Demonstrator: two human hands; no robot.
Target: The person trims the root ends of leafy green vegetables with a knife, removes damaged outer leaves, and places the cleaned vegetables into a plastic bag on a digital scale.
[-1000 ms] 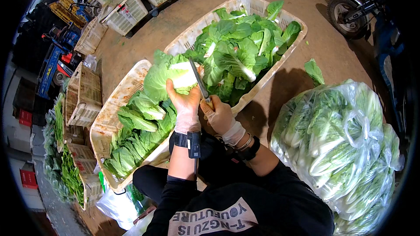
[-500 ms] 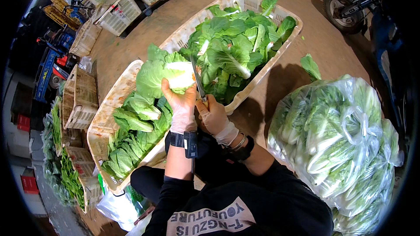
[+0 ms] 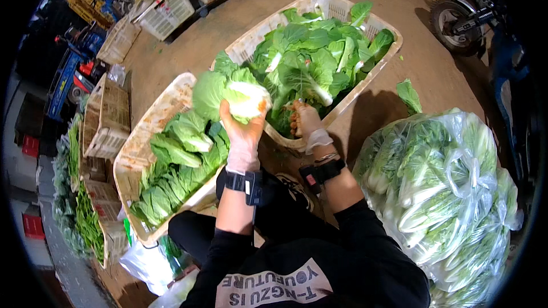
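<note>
A pale green leafy head (image 3: 222,91) with a white, brown-marked base is gripped by my gloved left hand (image 3: 242,128) above the gap between two crates. My gloved right hand (image 3: 305,122) has curled fingers at the near inner edge of the large plastic crate (image 3: 388,40); what it grips is too small and hidden to make out, and no blade shows clearly. Loose leafy greens (image 3: 308,51) with white stalks fill that crate. The nearer crate (image 3: 128,159) on the left holds more leafy heads (image 3: 177,154).
Clear bags of long leafy vegetables (image 3: 428,194) stand at my right, below a motorbike wheel (image 3: 454,28). Stacked crates (image 3: 105,120) and greens (image 3: 88,222) line the left. Wheeled crates (image 3: 165,14) and a blue cart (image 3: 74,74) stand farther back.
My right hand has moved up and right into the large crate, away from the head in my left hand. The knife blade beside that head no longer shows clearly.
</note>
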